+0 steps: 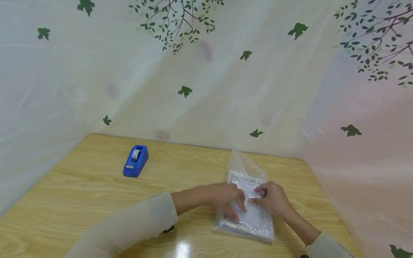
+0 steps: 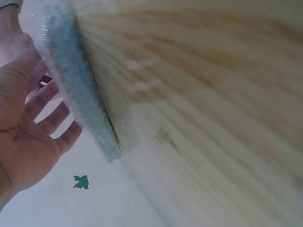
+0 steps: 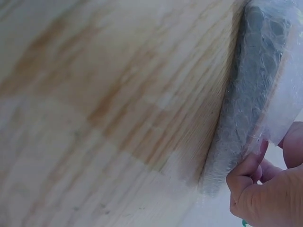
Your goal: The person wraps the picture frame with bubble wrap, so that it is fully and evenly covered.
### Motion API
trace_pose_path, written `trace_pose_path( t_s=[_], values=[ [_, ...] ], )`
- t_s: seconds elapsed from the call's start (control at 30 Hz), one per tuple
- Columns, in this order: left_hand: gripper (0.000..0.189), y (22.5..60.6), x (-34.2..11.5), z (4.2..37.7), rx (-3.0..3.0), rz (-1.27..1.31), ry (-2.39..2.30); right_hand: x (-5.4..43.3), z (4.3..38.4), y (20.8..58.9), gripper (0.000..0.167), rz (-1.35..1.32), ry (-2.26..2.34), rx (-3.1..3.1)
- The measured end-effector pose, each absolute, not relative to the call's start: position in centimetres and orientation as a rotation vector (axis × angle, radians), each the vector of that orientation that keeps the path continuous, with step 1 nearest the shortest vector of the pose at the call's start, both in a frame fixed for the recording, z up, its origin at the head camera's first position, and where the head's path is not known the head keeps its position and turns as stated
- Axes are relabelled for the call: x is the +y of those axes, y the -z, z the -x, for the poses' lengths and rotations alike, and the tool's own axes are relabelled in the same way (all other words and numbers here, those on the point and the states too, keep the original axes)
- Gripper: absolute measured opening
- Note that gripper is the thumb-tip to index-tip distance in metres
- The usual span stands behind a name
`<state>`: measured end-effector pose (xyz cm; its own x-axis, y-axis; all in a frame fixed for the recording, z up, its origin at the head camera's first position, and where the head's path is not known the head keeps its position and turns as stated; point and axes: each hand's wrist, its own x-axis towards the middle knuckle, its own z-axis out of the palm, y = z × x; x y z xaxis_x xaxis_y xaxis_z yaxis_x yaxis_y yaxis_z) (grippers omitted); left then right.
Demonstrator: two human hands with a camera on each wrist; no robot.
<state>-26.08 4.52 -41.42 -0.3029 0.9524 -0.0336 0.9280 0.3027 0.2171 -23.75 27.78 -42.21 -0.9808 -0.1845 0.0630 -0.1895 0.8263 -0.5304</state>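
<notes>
Pale cloth walls [image 1: 213, 118] go round the back and sides, with green leaves [image 1: 185, 91] and leafy twigs [image 1: 392, 27] on them. They stand behind a light wooden table [image 1: 96, 190] with wavy brown lines.

On the right half of the table, in front of me, lies a flat bundle [image 1: 255, 227] in clear bubble wrap. I cannot tell what is inside. A loose, see-through end [image 1: 246, 165] of the wrap sticks out at the far side, toward the back wall.

My left hand [image 1: 226, 199] is on the left part of the bundle, with its fingers spread wide and touching the wrap. My right hand [image 1: 272, 199] is at the right side, with its fingers bent and a finger against the wrap's edge. I cannot tell if it pinches the wrap.

Both my sleeves [image 1: 142, 220] are pale. Well away to the left, near the back, sits a blue tape holder [image 1: 130, 170] with a roll of tape [image 1: 136, 154] in it.
</notes>
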Motion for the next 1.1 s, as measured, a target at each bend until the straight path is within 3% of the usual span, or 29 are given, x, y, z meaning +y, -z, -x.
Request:
trace_pose_path(
  t_s=[0.17, 0.37, 0.5, 0.7, 0.9, 1.1],
  values=[
    [0.038, 41.6, 4.5, 25.8, 2.416, -1.789, -0.166, 28.0, 23.8, 42.2, 0.04, -0.352, -0.873, -2.995],
    [0.039, 41.3, 4.8, 25.5, 2.434, -1.774, -0.092, 29.1, 23.5, 41.5, 0.047, -0.585, -0.855, -2.983],
    [0.039, 41.2, 4.8, 25.4, 2.45, -1.743, -0.065, 30.1, 23.0, 41.3, 0.062, -0.561, -0.901, -3.038],
    [0.04, 41.4, 4.8, 25.4, 2.46, -1.742, -0.058, 30.5, 23.0, 42.1, 0.097, -0.215, -1.132, -3.125],
    [0.04, 41.8, 4.7, 25.5, 2.464, -1.774, -0.094, 30.0, 23.0, 42.4, 0.085, 0.074, -1.515, -3.087],
    [0.039, 42.1, 4.6, 25.7, 2.458, -1.76, -0.155, 29.6, 22.9, 42.5, 0.081, 0.129, -1.526, -3.076]
  ],
)
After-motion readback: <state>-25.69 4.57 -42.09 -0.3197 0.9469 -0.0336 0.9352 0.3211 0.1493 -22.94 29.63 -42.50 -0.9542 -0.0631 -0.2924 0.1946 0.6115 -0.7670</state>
